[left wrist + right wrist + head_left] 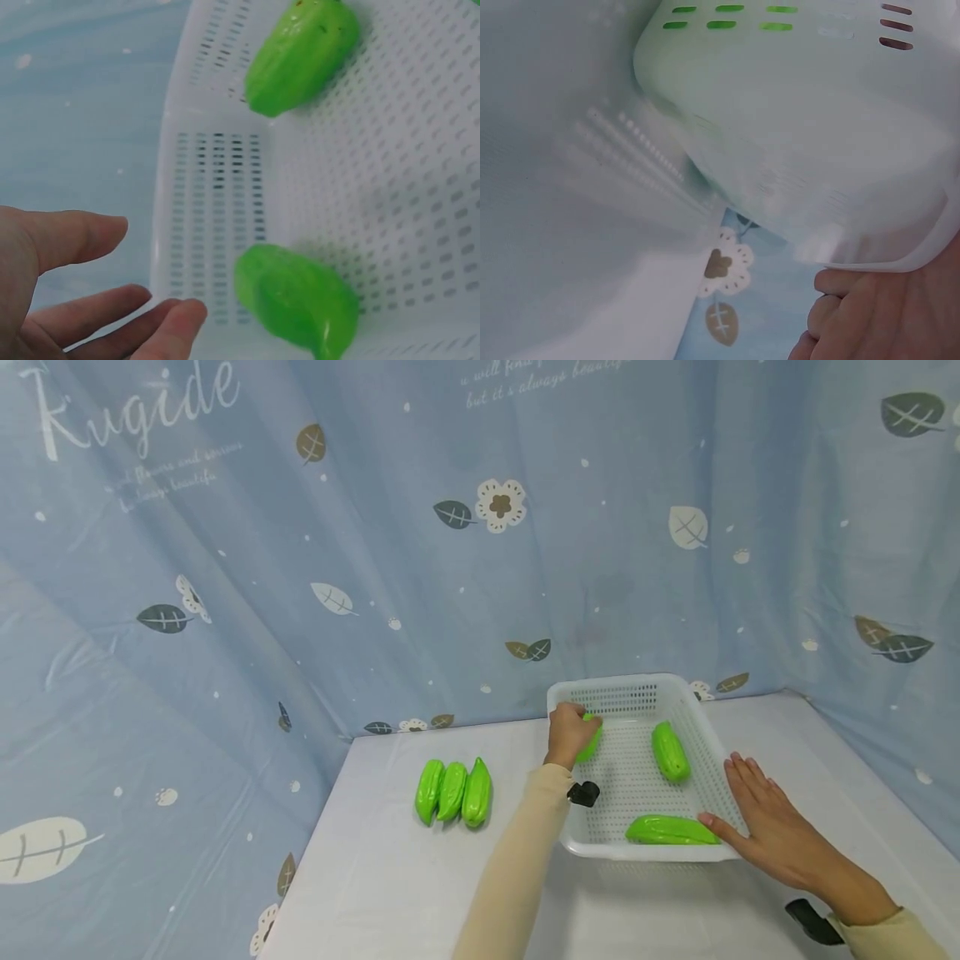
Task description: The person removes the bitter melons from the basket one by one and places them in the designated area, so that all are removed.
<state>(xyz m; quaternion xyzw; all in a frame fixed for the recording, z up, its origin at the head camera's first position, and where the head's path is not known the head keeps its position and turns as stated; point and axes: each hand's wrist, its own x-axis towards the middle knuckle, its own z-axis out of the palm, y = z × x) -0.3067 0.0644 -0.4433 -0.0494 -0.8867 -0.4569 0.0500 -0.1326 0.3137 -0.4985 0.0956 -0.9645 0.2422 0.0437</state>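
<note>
A white plastic basket [630,777] with slotted walls holds several glossy, ribbed green fruits. My left hand [567,735] reaches over its left side, covering part of one green fruit [590,742]. In the left wrist view, the left hand's thumb and fingers [79,240] are spread, apart from the nearest green fruit [296,296]. My right hand [780,827] lies against the basket's front right corner, fingers straight along the outside and thumb over the rim. In the right wrist view, the right hand [889,315] is just below the basket rim [922,259].
Inside the basket, one green fruit [670,752] lies toward the right and another [671,830] along the front wall. Left of the basket, several green fruits [452,792] lie side by side on the white table [375,877]. A blue patterned curtain [420,593] hangs behind.
</note>
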